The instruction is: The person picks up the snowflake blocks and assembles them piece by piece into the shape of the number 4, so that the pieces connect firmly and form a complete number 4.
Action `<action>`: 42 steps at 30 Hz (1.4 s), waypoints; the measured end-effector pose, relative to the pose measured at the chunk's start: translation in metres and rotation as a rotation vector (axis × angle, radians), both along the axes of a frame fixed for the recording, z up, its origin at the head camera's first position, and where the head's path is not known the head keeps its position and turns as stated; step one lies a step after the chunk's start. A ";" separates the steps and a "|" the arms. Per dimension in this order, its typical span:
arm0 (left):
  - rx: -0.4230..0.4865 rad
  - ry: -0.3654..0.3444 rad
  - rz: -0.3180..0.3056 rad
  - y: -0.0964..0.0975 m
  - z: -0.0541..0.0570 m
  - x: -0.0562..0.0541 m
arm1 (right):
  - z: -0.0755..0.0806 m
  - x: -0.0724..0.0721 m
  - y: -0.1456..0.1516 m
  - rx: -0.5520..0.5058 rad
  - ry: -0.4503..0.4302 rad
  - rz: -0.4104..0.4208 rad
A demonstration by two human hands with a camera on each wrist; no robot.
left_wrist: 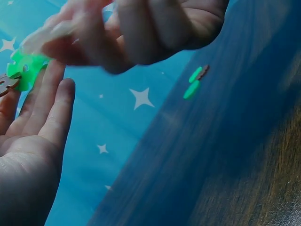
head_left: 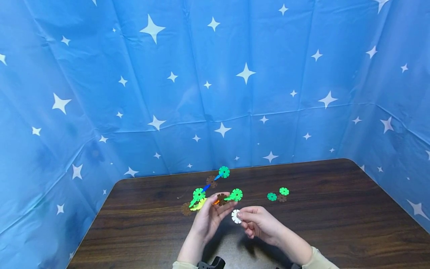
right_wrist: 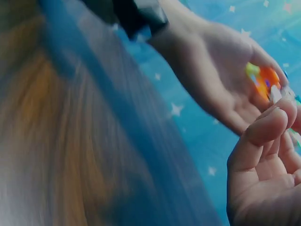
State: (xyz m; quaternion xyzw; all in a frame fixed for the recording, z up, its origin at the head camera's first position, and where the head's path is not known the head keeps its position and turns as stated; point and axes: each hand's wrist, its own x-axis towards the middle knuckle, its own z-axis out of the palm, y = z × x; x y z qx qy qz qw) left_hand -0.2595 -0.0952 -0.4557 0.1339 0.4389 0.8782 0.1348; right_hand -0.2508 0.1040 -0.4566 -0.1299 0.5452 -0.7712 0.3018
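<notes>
My left hand (head_left: pixel 209 216) holds a chain of interlocking notched plastic discs (head_left: pixel 199 194) above the table, with the thumb against its near side. Green, brown, blue, yellow and orange discs make up the chain, and a teal disc (head_left: pixel 224 172) forms its far end. At the right end stands a green disc (head_left: pixel 237 194), beyond the left fingertips. Between thumb and fingers my right hand (head_left: pixel 263 226) pinches a white notched disc (head_left: pixel 236 216), just below that green disc and apart from it in the head view. In the right wrist view, fingers partly hide the chain's orange disc (right_wrist: pixel 268 80).
Loose discs lie together on the dark wooden table (head_left: pixel 336 209), right of the hands: a teal one (head_left: pixel 271 196), a green one (head_left: pixel 284 191) and a brown one (head_left: pixel 282 198). A blue curtain (head_left: pixel 221 101) with white stars hangs behind the table and along both sides.
</notes>
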 end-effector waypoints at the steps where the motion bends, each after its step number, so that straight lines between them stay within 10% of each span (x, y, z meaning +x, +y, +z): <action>1: -0.005 0.000 0.000 0.000 0.000 0.000 | 0.000 0.001 -0.005 -0.024 -0.022 0.008; 42: 0.015 0.119 -0.037 -0.003 0.002 0.002 | 0.000 0.004 -0.049 -0.707 -0.601 0.246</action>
